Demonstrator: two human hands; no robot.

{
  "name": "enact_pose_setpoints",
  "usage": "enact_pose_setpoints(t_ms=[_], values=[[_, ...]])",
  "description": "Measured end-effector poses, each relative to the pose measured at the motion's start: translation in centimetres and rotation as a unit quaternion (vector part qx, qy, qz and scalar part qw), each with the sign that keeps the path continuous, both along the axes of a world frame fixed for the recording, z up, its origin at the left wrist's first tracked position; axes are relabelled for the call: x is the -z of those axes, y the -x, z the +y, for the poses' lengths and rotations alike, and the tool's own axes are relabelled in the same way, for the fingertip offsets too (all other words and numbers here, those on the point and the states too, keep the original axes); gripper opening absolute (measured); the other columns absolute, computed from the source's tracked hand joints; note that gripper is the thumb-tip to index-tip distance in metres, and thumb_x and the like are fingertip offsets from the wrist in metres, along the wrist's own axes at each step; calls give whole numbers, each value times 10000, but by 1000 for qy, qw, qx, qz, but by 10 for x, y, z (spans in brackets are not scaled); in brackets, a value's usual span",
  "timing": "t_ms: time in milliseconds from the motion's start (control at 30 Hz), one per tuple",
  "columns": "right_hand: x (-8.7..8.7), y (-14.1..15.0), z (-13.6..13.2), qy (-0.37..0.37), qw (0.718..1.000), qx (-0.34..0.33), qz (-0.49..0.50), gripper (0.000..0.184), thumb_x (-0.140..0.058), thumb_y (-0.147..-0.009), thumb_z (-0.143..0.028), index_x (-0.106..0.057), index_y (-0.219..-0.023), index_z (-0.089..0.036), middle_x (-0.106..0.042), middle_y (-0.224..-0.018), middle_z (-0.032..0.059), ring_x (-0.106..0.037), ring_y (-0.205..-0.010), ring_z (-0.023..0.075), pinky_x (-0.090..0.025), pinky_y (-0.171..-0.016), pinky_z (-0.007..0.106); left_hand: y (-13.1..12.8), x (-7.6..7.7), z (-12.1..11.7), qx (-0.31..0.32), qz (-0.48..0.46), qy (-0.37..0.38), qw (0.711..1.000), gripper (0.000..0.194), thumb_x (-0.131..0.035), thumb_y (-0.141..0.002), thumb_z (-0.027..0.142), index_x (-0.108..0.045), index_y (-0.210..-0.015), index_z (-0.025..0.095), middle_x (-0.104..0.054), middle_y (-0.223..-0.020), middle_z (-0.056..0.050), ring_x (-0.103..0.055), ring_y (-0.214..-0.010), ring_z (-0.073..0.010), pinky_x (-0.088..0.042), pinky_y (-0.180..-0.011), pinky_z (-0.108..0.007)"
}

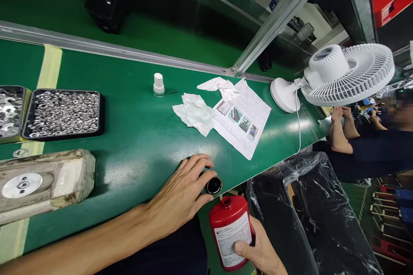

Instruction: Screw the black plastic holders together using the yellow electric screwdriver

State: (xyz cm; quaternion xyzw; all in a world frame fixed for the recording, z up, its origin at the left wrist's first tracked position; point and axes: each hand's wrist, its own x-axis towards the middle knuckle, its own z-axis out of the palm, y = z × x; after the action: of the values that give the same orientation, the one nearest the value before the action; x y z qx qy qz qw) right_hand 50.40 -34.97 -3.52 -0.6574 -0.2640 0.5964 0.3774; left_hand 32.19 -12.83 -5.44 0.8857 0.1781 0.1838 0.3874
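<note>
Left hand (182, 191): thumb and fingers closed about small round black container (214, 185). Right hand (261, 245): clamped on uncapped red bottle (229, 233). Beyond left hand: crumpled white cloth (197, 112).

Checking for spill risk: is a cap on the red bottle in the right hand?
No, the red bottle in the right hand shows an uncovered mouth at its top.

Left hand (182, 191) is bare; clothing (174, 251) dark (navy-toned).
</note>
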Motion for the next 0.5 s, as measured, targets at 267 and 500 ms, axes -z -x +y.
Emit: enact_pose_setpoints(t_ms=[267, 500], values=[[-1, -5, -1, 16, 1000, -1, 19, 672, -807, -760, -604, -672, -1265, -181, -748, -1105, 129, -703, -966, 312, -555, -855, 405, 3, -1, 2, 0, 0, 0, 1000, 547, -795, -857, 151, -524, -1326, 225, -532, -1360, -105, -429, -1357, -332, -458, -1062, -503], [-17, 1, -2, 69, 996, 38, -32, 786, -801, -678, -711, -693, -1257, -190, -766, -1088, 140, -731, -910, 336, -588, -825, 426, 3, -1, 1, 0, -7, 2, 1000, 510, -799, -866, 175, -536, -1301, 219, -550, -1339, -106, -444, -1347, -329, -465, -1063, -510]])
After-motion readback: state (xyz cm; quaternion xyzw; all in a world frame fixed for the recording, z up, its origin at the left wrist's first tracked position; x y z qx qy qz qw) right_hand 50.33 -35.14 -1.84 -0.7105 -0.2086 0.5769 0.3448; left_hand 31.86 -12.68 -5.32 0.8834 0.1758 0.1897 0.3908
